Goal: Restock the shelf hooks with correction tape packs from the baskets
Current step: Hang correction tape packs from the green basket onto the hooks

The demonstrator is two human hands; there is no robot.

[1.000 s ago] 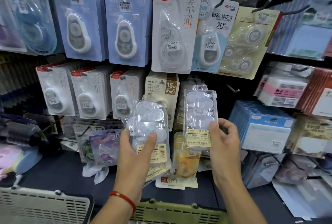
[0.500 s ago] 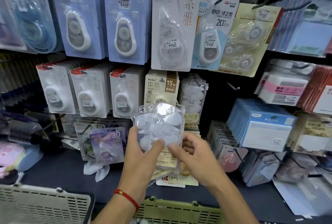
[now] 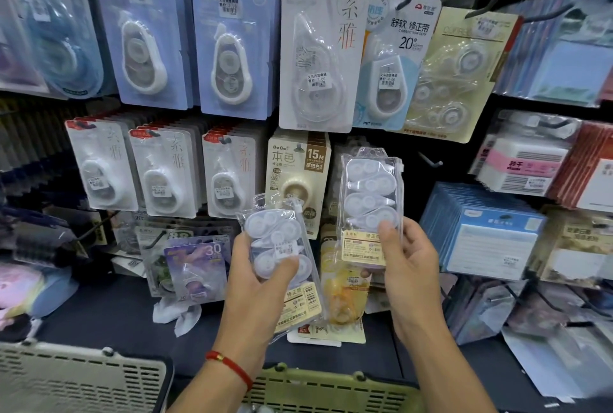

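Gripping a stack of clear correction tape packs (image 3: 282, 246) in the left hand (image 3: 255, 283), left of the beige 15M pack (image 3: 298, 174). Pinching a single pack (image 3: 370, 203) upright in the right hand (image 3: 408, 266), just right of it. Green basket (image 3: 331, 389) below.

Bare hook (image 3: 431, 160) free; hanging packs (image 3: 370, 190) crowd its left side.

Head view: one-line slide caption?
Each hand, left hand and right hand, holds a clear correction tape pack before stocked hooks.
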